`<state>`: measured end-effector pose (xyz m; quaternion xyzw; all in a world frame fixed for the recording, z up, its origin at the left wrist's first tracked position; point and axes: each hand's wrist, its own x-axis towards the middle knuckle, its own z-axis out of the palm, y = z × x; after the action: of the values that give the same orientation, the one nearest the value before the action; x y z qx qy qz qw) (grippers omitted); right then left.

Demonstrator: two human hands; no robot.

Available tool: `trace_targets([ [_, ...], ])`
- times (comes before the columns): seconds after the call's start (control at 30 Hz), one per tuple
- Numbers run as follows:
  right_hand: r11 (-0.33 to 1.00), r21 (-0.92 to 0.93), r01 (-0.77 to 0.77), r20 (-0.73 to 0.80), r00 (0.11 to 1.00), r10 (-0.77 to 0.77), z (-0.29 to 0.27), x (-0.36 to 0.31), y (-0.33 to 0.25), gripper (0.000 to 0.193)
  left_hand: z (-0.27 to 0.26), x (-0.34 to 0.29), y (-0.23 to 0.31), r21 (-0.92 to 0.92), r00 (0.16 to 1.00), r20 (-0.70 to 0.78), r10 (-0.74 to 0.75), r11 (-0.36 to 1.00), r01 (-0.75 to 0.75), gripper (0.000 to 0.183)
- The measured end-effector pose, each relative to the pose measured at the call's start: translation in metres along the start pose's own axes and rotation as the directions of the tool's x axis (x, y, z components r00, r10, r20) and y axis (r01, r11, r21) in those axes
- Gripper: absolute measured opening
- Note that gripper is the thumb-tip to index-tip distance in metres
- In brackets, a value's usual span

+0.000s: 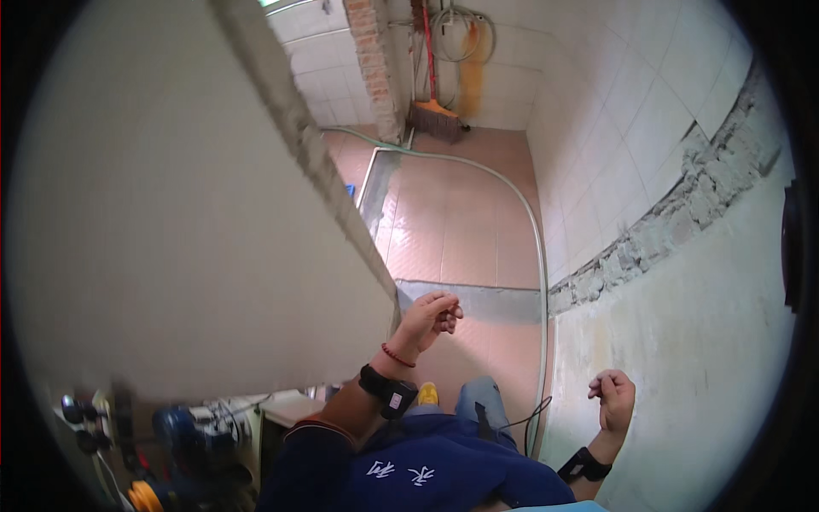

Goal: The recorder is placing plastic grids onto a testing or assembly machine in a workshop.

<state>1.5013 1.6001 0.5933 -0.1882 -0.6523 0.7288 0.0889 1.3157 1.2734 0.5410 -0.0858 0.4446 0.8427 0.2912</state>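
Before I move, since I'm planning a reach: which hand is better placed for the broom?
Probably the left: the left hand is farther forward, roughly in line with the broom, while the right hand is farther back, toward the wall.

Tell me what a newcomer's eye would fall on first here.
Probably the rough strip of exposed masonry slanting across the right-hand wall. Next, the red-handled broom at the far end and the pale hose curving over the tiled floor. Nearer, the left hand and right hand are held apart, loosely curled.

I see pinkish floor tiles at twelve o'clock, a white-tiled wall at two, a plain wall at nine.
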Motion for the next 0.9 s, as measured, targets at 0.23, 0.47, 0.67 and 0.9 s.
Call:
trace_targets([
  [0.23, 0.999, -0.015, 0.036, -0.062, 0.997, -0.037, -0.008, 0.176, -0.020, 0.012, -0.001, 0.172, 0.069, -0.117, 0.999, 0.034, 0.011, 0.993, -0.007, 0.012],
  [0.47, 0.998, -0.065, -0.020, 0.241, 0.970, 0.036, 0.082, 0.428, -0.068, 0.010, -0.040, 0.263, 0.153, -0.268, 0.932, -0.320, 0.168, 0.928, -0.259, 0.011],
  [0.67, 0.985, -0.166, 0.046, 0.553, 0.832, 0.054, 0.218, 0.584, -0.102, 0.008, -0.079, 0.296, 0.213, -0.322, 0.820, -0.536, 0.200, 0.849, -0.418, 0.009],
  [0.9, 0.976, -0.202, 0.079, 0.752, 0.651, 0.103, 0.374, 0.681, -0.107, 0.007, -0.159, 0.362, 0.304, -0.364, 0.719, -0.648, 0.250, 0.728, -0.581, 0.007],
])
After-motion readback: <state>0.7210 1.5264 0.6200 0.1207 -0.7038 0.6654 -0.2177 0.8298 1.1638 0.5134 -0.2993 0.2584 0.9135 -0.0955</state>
